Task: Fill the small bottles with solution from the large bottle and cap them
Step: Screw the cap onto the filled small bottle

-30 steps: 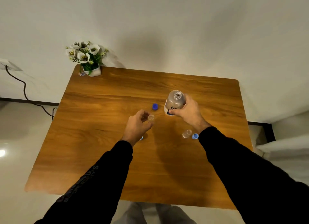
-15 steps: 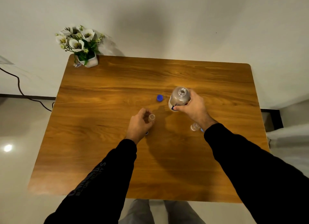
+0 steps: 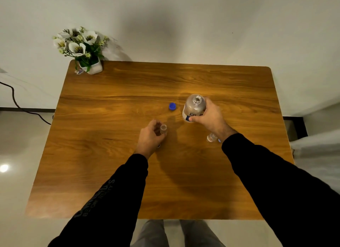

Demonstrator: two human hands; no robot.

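Observation:
The large clear bottle (image 3: pixel 194 106) stands upright and uncapped near the middle of the wooden table (image 3: pixel 110 173); my right hand (image 3: pixel 211 118) wraps around its right side. My left hand (image 3: pixel 150 138) grips a small clear open bottle (image 3: pixel 163 129) standing on the table. A second small bottle (image 3: pixel 211 137) stands just under my right wrist, with a small blue cap (image 3: pixel 219 140) beside it. The large bottle's blue cap (image 3: pixel 172 106) lies left of the large bottle. Another small blue cap (image 3: pixel 158 146) peeks out beneath my left hand.
A white pot of artificial flowers (image 3: pixel 86 51) sits at the table's far left corner. A black cable (image 3: pixel 22 108) runs along the floor to the left. A wall backs the table's far edge.
The camera view has shifted, so the table sits lower and more centred in frame. Both hands keep their grips on the same bottles; nothing on the table has visibly moved.

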